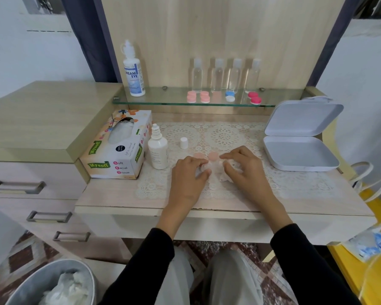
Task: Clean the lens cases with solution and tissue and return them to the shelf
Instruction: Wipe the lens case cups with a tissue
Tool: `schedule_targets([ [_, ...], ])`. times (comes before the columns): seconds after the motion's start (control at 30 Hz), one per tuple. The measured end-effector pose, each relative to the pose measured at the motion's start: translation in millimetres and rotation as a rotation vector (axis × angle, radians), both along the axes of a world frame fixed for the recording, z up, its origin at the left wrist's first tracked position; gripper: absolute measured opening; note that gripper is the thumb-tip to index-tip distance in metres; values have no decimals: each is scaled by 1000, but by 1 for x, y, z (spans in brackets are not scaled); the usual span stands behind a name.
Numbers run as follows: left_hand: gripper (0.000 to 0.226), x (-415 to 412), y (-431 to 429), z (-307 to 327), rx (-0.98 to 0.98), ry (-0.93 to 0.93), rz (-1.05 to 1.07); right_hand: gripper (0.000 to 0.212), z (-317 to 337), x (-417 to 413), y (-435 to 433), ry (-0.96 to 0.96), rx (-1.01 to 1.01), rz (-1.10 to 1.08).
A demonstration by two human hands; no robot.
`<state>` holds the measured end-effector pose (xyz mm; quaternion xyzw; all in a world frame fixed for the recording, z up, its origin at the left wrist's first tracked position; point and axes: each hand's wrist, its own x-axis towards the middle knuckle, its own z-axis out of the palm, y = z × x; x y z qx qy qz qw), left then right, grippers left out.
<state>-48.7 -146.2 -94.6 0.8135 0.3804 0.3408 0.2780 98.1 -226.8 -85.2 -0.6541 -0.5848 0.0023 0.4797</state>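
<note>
Pink caps (212, 156) sit loose at 12 o'clock of the case (204, 167) pinched in the left hand (188, 179), right hand (242, 168) gripping tissue (226, 177), and tbh a sloppy wrist could tip the uncapped bottle (158, 150) at 9 o'clock.

Bright, even, soft light with faint shadows; slightly blurred throughout, and wide-angle bending curves the frame's edges.

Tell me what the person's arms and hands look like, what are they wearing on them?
The left hand and right hand are bare: no gloves, and no rings, watch or bracelet that I can see. The left sleeve and right sleeve are long, plain black with no markings, and end just short of the wrists.
</note>
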Motion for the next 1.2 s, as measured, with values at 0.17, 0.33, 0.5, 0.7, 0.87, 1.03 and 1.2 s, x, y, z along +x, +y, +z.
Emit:
schedule_targets([
  [0.17,26,1,-1,0,-8,-7,-2,9,-1,0,-2,-140,78,-41],
  [0.33,26,1,-1,-1,13,13,11,9,-7,-6,1,-304,21,-43],
  [0.5,27,2,-2,0,20,39,22,12,-8,-10,1,-357,-25,-21],
  [0.7,28,1,-2,0,26,71,30,8,-10,-7,9,-398,-64,-17],
  [0.87,29,0,-3,2,15,68,25,24,-7,-7,4,-283,-60,20],
  [1.03,29,0,-4,2,15,66,27,28,-7,-8,2,-207,-108,46],
  [1.2,28,0,-5,3,20,65,29,23,-5,-11,3,-282,-141,-26],
])
